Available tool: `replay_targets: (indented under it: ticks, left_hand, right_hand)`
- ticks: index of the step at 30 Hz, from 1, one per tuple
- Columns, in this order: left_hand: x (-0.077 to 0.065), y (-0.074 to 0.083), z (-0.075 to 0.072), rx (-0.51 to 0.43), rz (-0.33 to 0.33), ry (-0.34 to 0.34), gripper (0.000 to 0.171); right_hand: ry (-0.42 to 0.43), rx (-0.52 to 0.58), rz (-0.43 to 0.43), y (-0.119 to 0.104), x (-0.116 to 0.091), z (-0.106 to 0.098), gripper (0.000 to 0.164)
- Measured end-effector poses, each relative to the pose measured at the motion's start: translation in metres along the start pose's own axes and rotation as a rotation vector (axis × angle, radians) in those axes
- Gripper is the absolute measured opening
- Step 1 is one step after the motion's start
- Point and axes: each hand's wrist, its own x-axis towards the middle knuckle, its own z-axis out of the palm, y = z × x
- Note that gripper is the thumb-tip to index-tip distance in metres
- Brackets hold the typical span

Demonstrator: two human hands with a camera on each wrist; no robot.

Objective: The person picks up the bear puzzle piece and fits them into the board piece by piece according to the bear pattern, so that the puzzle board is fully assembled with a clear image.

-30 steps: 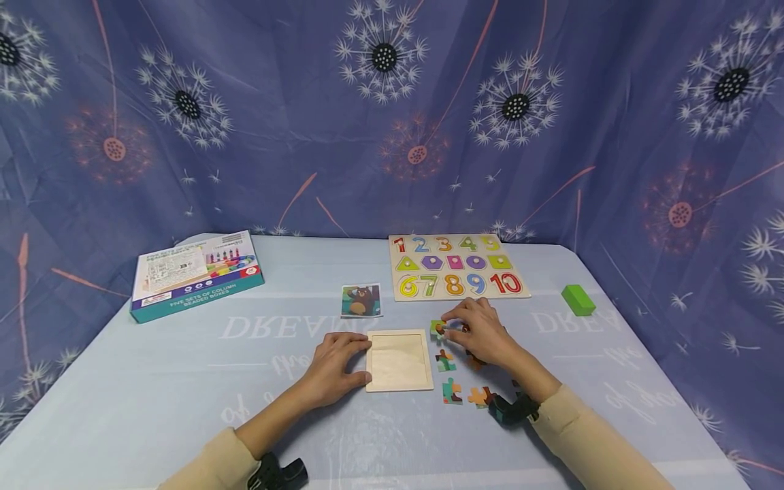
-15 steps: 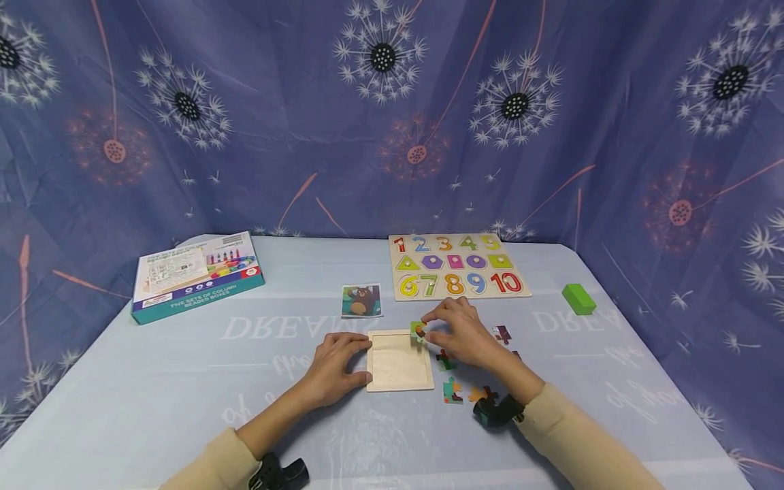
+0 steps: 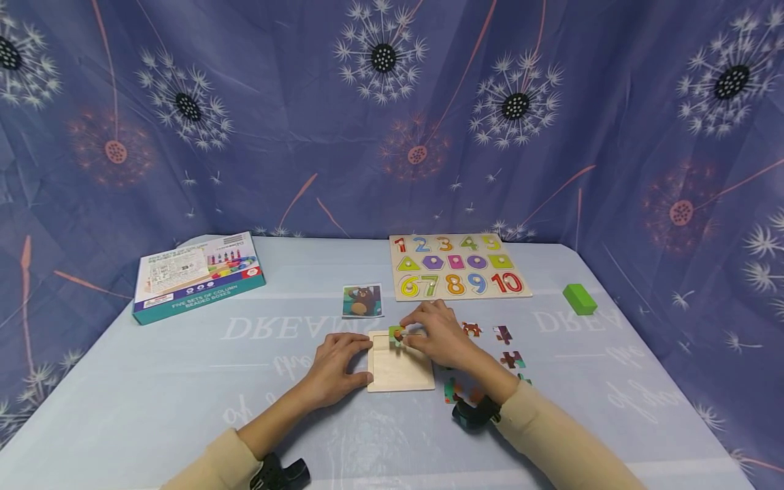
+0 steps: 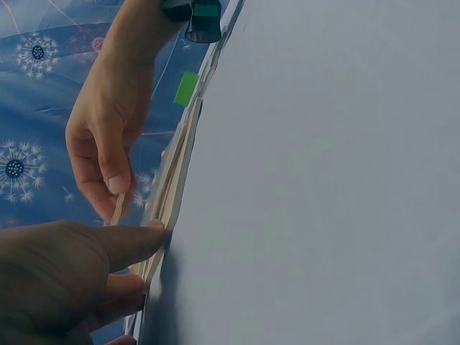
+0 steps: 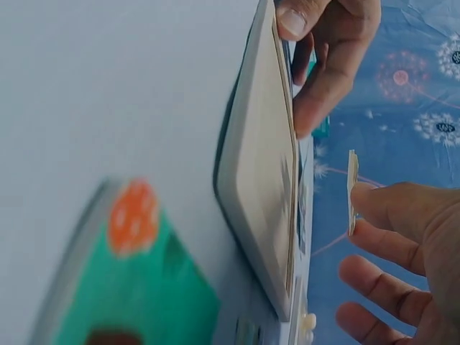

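Observation:
My left hand (image 3: 333,364) rests at the left rim of a shallow wooden puzzle tray (image 3: 401,373), index finger near the far corner and thumb near the close one. Between thumb and index finger, my right hand (image 3: 437,335) pinches a green jigsaw piece (image 3: 395,336) over the tray's far part. The right wrist view shows that jigsaw piece (image 5: 352,192) edge-on, held above the tray (image 5: 259,172). Several loose jigsaw pieces (image 3: 512,359) lie right of the tray, some partly hidden by the right forearm. Behind the tray lies a bear picture card (image 3: 362,301).
A wooden number and shape board (image 3: 456,267) lies at the back, right of centre. To the far left is a teal and white box (image 3: 199,278). A green block (image 3: 579,299) sits near the right edge, and a patterned curtain (image 3: 306,122) hangs behind the table.
My right hand has lifted the green jigsaw piece from beside the tray and carried it left over the tray. The left hand has stayed at the rim.

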Motion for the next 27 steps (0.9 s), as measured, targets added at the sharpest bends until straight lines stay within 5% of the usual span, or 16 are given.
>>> replay_targets:
  ticks: [27]
  left_hand:
    - [0.0, 0.0, 0.0, 0.017, 0.002, 0.004, 0.048]
  right_hand:
    - [-0.087, -0.056, -0.042, -0.012, 0.012, 0.022, 0.026]
